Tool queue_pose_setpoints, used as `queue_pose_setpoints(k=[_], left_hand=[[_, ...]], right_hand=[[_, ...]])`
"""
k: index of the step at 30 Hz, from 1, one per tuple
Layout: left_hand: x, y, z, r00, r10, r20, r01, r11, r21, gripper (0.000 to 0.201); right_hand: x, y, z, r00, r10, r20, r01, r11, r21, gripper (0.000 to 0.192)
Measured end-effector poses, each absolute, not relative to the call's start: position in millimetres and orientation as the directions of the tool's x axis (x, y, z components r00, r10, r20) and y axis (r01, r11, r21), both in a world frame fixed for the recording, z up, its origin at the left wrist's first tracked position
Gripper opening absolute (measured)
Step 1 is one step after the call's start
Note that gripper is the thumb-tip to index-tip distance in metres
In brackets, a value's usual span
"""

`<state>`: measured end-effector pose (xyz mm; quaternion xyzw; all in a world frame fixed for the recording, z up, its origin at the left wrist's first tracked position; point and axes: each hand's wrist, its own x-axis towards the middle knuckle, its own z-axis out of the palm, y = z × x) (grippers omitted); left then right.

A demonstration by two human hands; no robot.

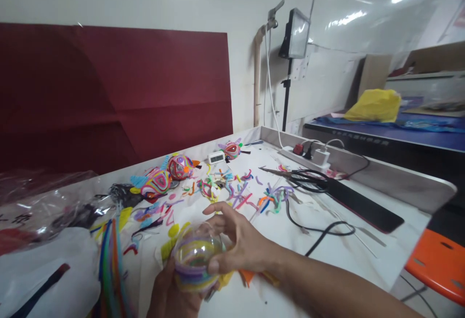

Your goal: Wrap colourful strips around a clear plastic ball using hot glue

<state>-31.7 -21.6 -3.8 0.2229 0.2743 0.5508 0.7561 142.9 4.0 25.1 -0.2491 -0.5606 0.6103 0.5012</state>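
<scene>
A clear plastic ball (pixel 198 255) with yellow, purple and blue strips wound around it is held low in the middle of the head view. My left hand (pixel 174 291) cups it from below and the left, its fingers partly hidden behind the ball. My right hand (pixel 240 240) has its thumb on the ball's near right side, with the index finger raised and curved over the top. Yellow and orange pieces (pixel 247 277) lie on the table under my right wrist. To the left hangs a bundle of long coloured strips (pixel 111 265).
Decorated fish-like balls (pixel 157 182) stand at the back beside a small white digital clock (pixel 216 157). Colourful scraps (pixel 241 194) litter the white table (pixel 319 269). Black scissors (pixel 308 180), a dark flat case (pixel 363 204), a cable and a power strip (pixel 305 158) lie right; plastic bags (pixel 47 260) left.
</scene>
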Motion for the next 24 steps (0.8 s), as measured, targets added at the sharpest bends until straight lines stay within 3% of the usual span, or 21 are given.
queue_pose_setpoints(k=[5, 7, 10, 20, 24], left_hand=[[-41, -21, -15, 0.210, 0.961, -0.180, -0.684, 0.276, 0.675, 0.034], [-36, -26, -9, 0.130, 0.973, -0.191, -0.714, 0.225, 0.663, 0.029], [-25, -33, 9, 0.151, 0.962, -0.226, -0.714, 0.264, 0.648, 0.027], [-10, -44, 29, 0.102, 0.992, -0.074, -0.702, 0.125, 0.701, 0.030], [-3, -43, 33, 0.048, 0.998, -0.048, -0.631, 0.068, 0.773, 0.032]], right_hand=[[143, 4, 24, -0.372, 0.897, 0.237, -0.330, 0.111, -0.938, 0.077], [143, 4, 22, -0.375, 0.894, 0.245, -0.335, 0.115, -0.935, 0.077], [144, 3, 22, -0.384, 0.890, 0.247, -0.344, 0.110, -0.932, 0.077], [145, -1, 24, -0.350, 0.880, 0.321, -0.359, 0.190, -0.914, 0.079], [148, 1, 24, -0.344, 0.879, 0.331, -0.366, 0.199, -0.909, 0.077]])
